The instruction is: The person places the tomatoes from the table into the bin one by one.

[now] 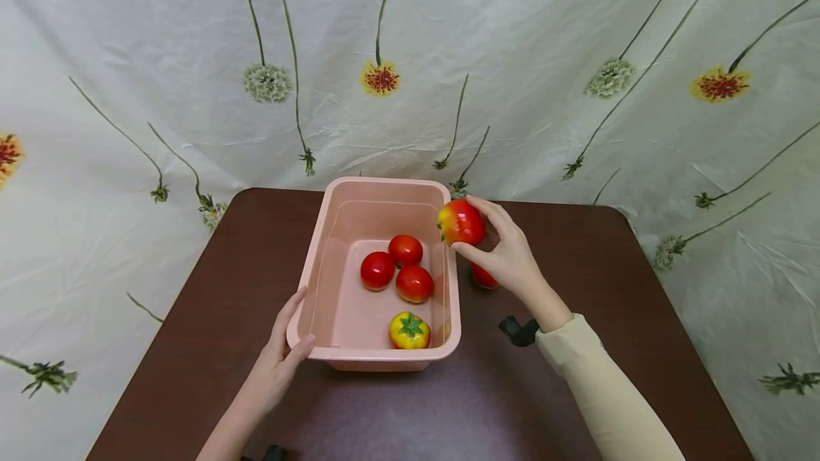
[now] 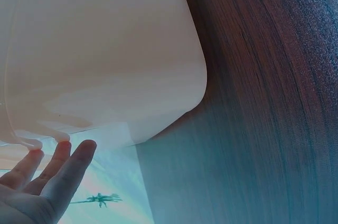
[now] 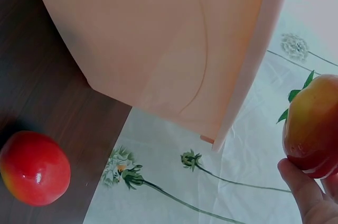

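Observation:
A pink plastic tub (image 1: 333, 358) stands on the brown table and holds three red tomatoes (image 1: 405, 265) and a yellow one (image 1: 409, 330). My right hand (image 1: 506, 251) grips a red-and-yellow tomato (image 1: 460, 222) just above the tub's right rim; the right wrist view shows that fruit (image 3: 312, 126) held beside the tub's outer wall (image 3: 169, 44). Another red tomato (image 3: 34, 167) lies on the table to the right of the tub, partly hidden behind my right hand. My left hand (image 1: 278, 358) holds the tub's near-left corner, fingers (image 2: 68, 168) straight against the wall (image 2: 105, 55).
The brown table (image 1: 576, 247) has rounded corners and bare wood to the left, right and front of the tub. A white flowered cloth (image 1: 410, 55) hangs behind and around it. A small black object (image 1: 517, 329) sits by my right wrist.

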Motion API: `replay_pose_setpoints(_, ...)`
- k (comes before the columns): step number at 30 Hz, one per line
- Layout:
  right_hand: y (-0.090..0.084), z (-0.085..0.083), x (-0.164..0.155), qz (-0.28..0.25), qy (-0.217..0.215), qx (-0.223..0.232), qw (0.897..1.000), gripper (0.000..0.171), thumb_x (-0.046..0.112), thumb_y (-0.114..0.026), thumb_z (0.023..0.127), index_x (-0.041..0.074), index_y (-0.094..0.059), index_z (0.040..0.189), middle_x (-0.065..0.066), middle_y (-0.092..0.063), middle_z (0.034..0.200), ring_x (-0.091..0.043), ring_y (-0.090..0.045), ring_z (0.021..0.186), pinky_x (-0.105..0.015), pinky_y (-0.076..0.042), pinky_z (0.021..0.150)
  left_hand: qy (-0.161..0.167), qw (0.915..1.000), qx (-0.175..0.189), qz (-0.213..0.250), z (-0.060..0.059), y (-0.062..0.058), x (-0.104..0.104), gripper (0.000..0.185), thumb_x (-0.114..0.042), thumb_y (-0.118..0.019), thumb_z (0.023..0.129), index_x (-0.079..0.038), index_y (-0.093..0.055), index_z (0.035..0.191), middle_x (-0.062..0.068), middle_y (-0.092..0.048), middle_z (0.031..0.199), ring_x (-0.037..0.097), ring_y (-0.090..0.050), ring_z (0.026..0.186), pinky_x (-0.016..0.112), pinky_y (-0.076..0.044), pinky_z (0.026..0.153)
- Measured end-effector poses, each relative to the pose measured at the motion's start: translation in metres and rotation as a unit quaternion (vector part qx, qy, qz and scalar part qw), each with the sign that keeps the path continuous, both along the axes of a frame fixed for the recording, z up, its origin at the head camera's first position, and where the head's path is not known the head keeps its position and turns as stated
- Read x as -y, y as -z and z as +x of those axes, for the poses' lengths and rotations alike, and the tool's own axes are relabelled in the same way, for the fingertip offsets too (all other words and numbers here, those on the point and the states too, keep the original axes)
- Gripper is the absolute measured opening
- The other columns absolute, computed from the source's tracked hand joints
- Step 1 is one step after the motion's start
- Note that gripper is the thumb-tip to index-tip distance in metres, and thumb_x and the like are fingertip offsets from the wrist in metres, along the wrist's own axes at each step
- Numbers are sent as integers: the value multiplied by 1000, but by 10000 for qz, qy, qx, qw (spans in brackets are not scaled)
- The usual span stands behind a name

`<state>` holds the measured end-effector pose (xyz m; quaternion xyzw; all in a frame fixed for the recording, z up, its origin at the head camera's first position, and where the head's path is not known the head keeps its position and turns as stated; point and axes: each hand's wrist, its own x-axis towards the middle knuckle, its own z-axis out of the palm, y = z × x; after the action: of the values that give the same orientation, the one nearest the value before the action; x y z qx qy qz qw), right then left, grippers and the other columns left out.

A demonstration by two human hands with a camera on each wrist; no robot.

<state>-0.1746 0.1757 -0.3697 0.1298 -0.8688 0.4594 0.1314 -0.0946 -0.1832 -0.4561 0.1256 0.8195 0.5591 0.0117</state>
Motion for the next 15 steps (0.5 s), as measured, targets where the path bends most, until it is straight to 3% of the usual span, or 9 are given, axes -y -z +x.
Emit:
replay_pose_setpoints(8,-7,2,6,-15,-205,96,9997,73,17,-81,81,15,-46,146,-8,-48,145,-27,-51,127,-45,-48,100,9,10000,59,-31,-1,-1,0,69,-12,-52,100,-29,-18,158,5,-17,164,18,-20,145,1,-22,96)
replay_pose_setpoints(15,-9,3,11,84,-430,142,9989,73,19,-81,81,17,-46,146,-8,-48,145,-27,-52,126,-45,-49,99,1,10000,-46,25,0,0,-1,69,-11,-52,99,-28,-19,157,7,-18,163,-4,-19,140,0,-22,96)
